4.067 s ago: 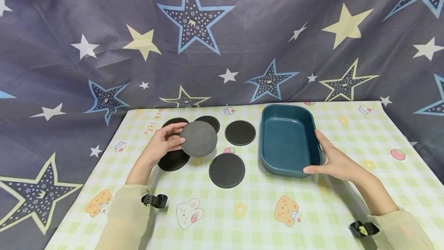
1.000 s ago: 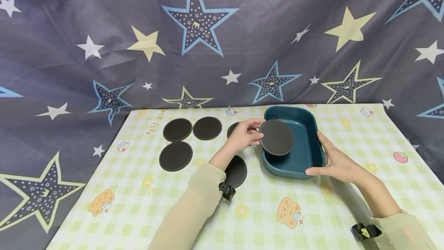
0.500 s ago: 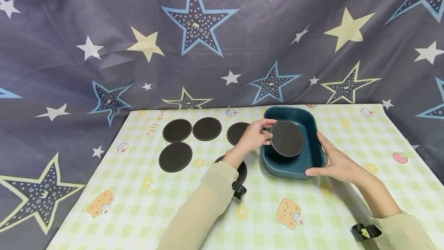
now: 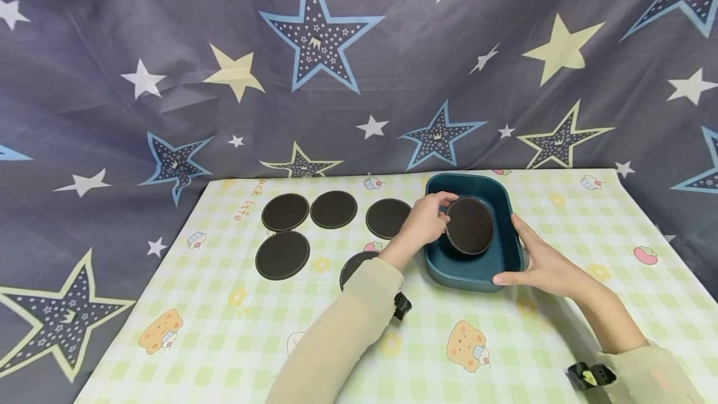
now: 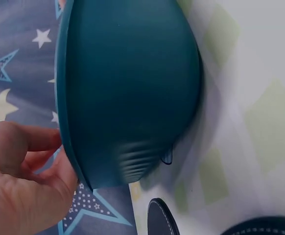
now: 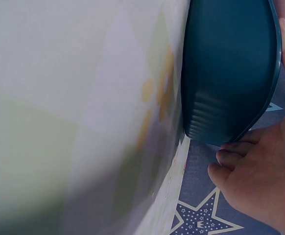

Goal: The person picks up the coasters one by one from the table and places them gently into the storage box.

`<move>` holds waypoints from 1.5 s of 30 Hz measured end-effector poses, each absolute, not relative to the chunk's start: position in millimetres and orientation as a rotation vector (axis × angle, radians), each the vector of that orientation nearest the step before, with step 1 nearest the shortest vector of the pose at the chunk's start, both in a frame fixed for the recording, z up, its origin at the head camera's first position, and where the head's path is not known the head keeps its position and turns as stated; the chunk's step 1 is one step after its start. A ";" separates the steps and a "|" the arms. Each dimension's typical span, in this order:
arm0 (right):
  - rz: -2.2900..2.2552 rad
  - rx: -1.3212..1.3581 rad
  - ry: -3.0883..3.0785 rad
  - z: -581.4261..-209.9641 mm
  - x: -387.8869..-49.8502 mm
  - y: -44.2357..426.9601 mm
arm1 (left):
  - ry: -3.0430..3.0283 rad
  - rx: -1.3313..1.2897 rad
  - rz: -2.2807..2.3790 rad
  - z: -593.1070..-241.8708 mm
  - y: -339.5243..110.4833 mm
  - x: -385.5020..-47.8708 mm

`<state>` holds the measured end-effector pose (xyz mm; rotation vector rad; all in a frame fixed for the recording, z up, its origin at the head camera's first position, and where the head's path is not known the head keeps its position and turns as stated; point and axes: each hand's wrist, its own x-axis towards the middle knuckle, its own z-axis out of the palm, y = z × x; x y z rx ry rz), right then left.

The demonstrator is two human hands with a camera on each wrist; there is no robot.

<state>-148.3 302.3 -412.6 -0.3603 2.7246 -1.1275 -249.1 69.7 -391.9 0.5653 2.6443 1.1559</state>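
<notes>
My left hand point(image 4: 427, 220) pinches the left edge of a round black coaster point(image 4: 470, 226) with pale stitching. The coaster is over the inside of a teal rectangular bin point(image 4: 468, 272); whether it touches the bin's floor I cannot tell. My right hand point(image 4: 541, 262) grips the bin's right side, thumb at the near corner and fingers along the far part. In the left wrist view, the bin's outer wall point(image 5: 128, 88) hides the held coaster from sight, and my left hand point(image 5: 25, 176) is at its rim. The right wrist view has my right hand point(image 6: 260, 171) against the bin point(image 6: 230, 73).
Several more black coasters lie flat left of the bin, among them a back-left coaster point(image 4: 285, 212), a front-left coaster point(image 4: 282, 255) and one nearest the bin point(image 4: 387, 217). Another coaster point(image 4: 356, 265) is partly covered by my left sleeve. A star-patterned curtain point(image 4: 359, 67) hangs behind the checked tablecloth point(image 4: 224, 341).
My left hand has carried the coaster rightward, from above the other coasters to over the bin, and it has moved slightly further right in the last second. My right hand stays on the bin.
</notes>
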 end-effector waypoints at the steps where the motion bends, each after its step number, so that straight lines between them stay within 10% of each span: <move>1: -1.129 -0.361 2.724 -412.5 -148.2 302.1 | 2.657 0.559 1.129 -392.3 71.6 -249.6; 45: -1.096 -0.337 2.736 -411.1 -146.7 299.8 | 2.774 0.662 0.864 -393.6 90.8 -246.7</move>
